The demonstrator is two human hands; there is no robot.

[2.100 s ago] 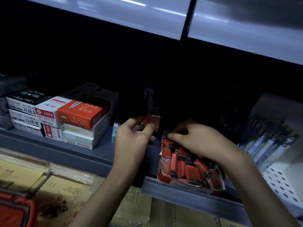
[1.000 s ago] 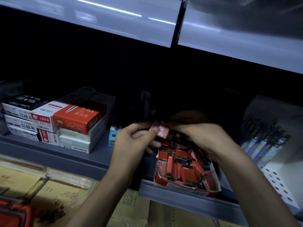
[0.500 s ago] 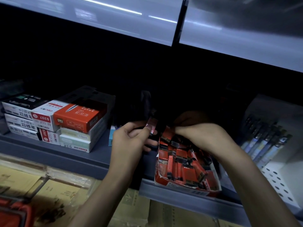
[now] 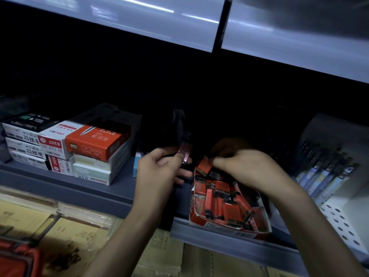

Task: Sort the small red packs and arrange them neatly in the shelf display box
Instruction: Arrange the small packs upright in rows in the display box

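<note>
Head view, left to right: stacked stationery boxes [image 4: 79,148] sit on the left of the shelf [image 4: 89,188]. Just right of them, your left hand [image 4: 159,172] pinches one small pack [image 4: 184,153] at its fingertips, held upright above the shelf. Next comes the red display box [image 4: 194,218] at the shelf's near edge, with red packs [image 4: 225,202] jumbled inside. Your right hand [image 4: 245,168] reaches over its far end, fingers curled, pinching a tilted red pack [image 4: 203,166]. Pens [image 4: 327,172] stand at the right.

Open red display box [image 4: 193,214], small red packs [image 4: 231,211] jumbled inside (lying askew)
</note>
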